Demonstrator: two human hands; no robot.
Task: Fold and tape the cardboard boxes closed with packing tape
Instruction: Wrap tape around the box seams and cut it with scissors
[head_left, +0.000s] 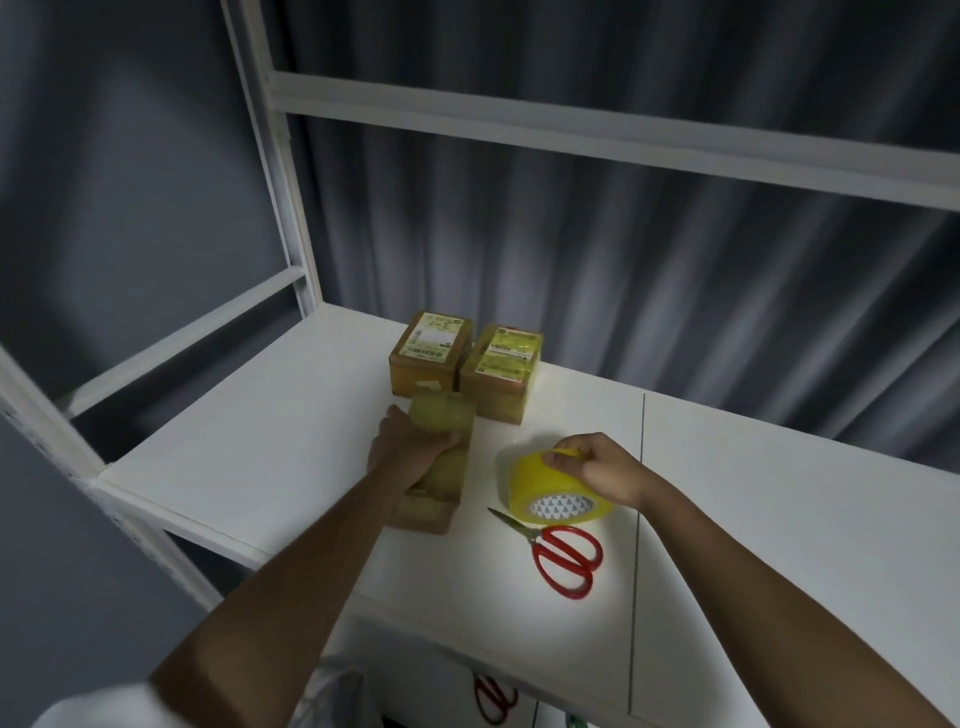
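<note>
Now your left hand (410, 447) lies across the top of the nearest cardboard box (434, 486) on the white shelf (270, 447), fingers curled over its tape-covered lid, seemingly to hold the flaps down and keep the box from sliding while tape is fetched. Just beside that grip, on its right, your right hand (597, 470) pinches the upper edge of the yellow packing tape roll (545, 491), which stands tilted on the shelf with its patterned core facing you; whether the fingertips have caught the loose end of the tape cannot be told. Close under the roll, nearer to you than either hand, lie the red-handled scissors (558, 553), blades pointing toward the held box, within easy reach of the tape hand for the cut. Beyond your left hand two more boxes stand side by side, touching or nearly so: a labelled box (431, 353) and a second labelled box (501, 374), both shut and glossy with tape, so they look finished and parked out of the way. Judging by this, the held box is the one in hand, and the likely next need is a strip drawn from the roll across its seam
</note>
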